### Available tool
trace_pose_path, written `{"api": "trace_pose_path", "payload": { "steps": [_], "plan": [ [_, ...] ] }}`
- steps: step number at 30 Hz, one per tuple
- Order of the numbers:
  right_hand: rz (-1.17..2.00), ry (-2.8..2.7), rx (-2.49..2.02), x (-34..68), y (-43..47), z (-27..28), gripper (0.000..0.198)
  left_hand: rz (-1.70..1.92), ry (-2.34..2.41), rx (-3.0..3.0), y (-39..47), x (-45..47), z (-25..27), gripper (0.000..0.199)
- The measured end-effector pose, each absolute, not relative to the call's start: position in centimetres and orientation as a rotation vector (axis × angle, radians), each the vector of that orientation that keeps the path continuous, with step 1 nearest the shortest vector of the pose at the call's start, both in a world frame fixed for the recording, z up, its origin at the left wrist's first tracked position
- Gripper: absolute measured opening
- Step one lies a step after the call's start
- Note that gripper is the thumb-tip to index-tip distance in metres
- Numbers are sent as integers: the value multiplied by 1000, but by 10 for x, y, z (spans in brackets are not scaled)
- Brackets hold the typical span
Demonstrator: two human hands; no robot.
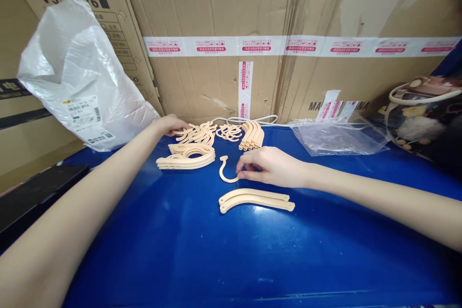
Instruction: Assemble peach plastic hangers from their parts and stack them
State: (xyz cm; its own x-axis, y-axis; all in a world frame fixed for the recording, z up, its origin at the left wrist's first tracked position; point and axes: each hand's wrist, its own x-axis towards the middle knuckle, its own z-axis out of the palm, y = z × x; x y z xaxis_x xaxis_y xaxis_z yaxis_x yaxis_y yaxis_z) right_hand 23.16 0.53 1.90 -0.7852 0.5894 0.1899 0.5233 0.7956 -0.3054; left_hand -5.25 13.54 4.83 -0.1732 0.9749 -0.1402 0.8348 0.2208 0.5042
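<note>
My right hand (265, 167) is closed in a pinch on the straight end of a cream plastic hanger hook (224, 173), just above the blue tabletop. In front of it, two curved cream hanger arms (256, 198) lie side by side. My left hand (172, 125) reaches to the back left, its fingers stretched onto the edge of a loose pile of cream curved pieces (202, 132); its fingertips are partly hidden. Nearer than that pile lie stacked hanger arms (187, 160). More cream hooks (229, 132) and a neat stack of hanger arms (252, 134) are at the back.
A white plastic mailing bag (79, 77) stands at the left beside a black flat object (32, 197). Large cardboard boxes (216, 9) wall off the back. A clear plastic bag (335, 137), a white cable (252, 119) and a transparent bag with a handle (415, 120) sit toward the back right.
</note>
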Motion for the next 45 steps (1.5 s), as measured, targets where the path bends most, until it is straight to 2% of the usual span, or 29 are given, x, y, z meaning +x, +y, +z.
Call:
{"api": "trace_pose_path", "payload": {
  "steps": [4,8,13,16,18,24,29,33,39,45],
  "plan": [
    [419,-2742,-766,233,5,13,16,515,2123,1681,132,-52,53,20],
    [407,-2699,-780,234,2,14,17,739,2127,1746,124,-52,56,16],
    [348,-2558,-912,246,-7,21,25,1053,1944,1886,81,-33,63,32],
    [432,-2332,-987,251,-16,25,43,1039,1728,1989,39,-7,64,25],
    [566,-2179,-984,251,-20,24,53,953,1380,1981,12,11,61,24],
    [849,-2123,-911,247,-21,16,28,760,954,1939,-28,39,42,26],
    [937,-2107,-863,249,-26,19,46,815,911,1884,-33,39,36,29],
    [1066,-2005,-876,247,-28,18,28,841,932,1830,-33,39,32,33],
    [1071,-1841,-941,252,-19,8,29,757,1043,1975,-26,30,23,19],
    [982,-1898,-1010,262,-3,6,32,825,1188,2160,-13,22,16,19]
  ]
}}
